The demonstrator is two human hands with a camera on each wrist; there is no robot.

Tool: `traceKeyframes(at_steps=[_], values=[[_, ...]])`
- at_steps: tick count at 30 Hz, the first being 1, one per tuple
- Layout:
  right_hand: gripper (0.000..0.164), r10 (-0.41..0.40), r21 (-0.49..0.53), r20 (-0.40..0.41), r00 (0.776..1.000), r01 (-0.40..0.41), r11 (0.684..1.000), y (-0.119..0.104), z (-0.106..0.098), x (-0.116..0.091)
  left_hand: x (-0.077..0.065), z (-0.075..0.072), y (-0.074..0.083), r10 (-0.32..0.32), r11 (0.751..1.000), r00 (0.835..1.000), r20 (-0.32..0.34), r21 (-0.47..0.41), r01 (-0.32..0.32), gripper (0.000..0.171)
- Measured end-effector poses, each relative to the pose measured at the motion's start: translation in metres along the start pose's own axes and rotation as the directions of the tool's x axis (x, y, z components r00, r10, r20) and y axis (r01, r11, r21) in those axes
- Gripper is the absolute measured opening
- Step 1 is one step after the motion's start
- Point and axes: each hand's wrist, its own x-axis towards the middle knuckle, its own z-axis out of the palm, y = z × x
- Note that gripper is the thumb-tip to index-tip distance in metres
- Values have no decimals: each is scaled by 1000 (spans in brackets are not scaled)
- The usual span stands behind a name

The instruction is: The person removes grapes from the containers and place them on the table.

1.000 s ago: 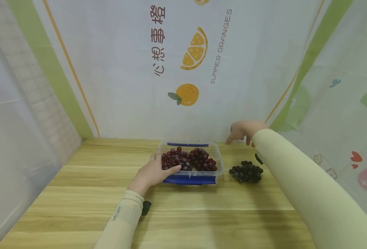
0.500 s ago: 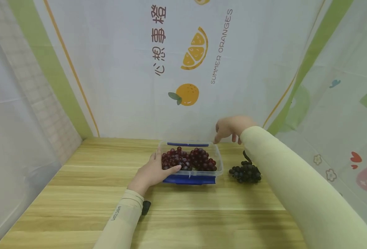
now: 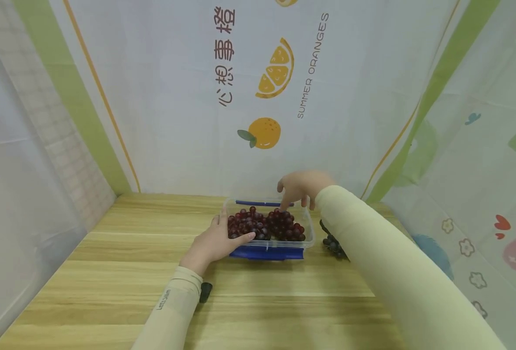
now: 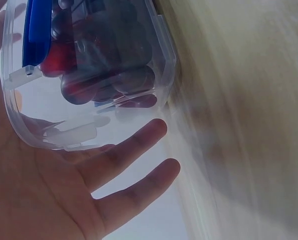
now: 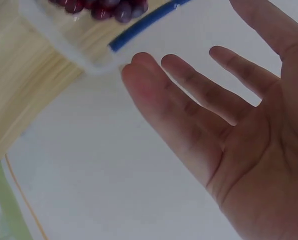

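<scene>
A clear plastic food box (image 3: 312,236) with blue latches holds red grapes (image 3: 247,224), which lie in two heaps. My left hand (image 3: 210,243) rests against the box's left side, its thumb stretched over the front rim. In the left wrist view, straight fingers (image 4: 134,195) lie beside the box's clear wall. My right hand (image 3: 303,187) hangs above the box's back right part, fingers pointing down. The right wrist view shows its spread fingers (image 5: 198,90) with nothing between them. Right of the box, a bunch of black grapes (image 3: 333,247) is partly hidden behind the right sleeve.
The box stands on a wooden table (image 3: 122,272) near its back edge. A white printed curtain (image 3: 175,121) hangs behind, and further sheets (image 3: 472,194) close in both sides. The blue front latch (image 3: 266,253) hangs down toward the near side.
My right hand has moved left, from behind the black grapes to above the box. Its sleeve now covers part of the black grapes. The left hand and box have stayed put.
</scene>
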Motion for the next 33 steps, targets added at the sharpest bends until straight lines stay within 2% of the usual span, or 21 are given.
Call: traceKeyframes(at_steps=[10,22,33], values=[[70,-59,17,15,998,59,998,-27,23,13,1,0,-2,-2,1000,1000,-5,18,2,136],[72,-133,34,47,990,132,991,-41,54,35,4,2,-4,2,1000,1000,10,9,-2,136],[57,-194,76,38,980,191,979,-48,68,40,4,1,-4,20,1000,1000,-1,15,-20,135]])
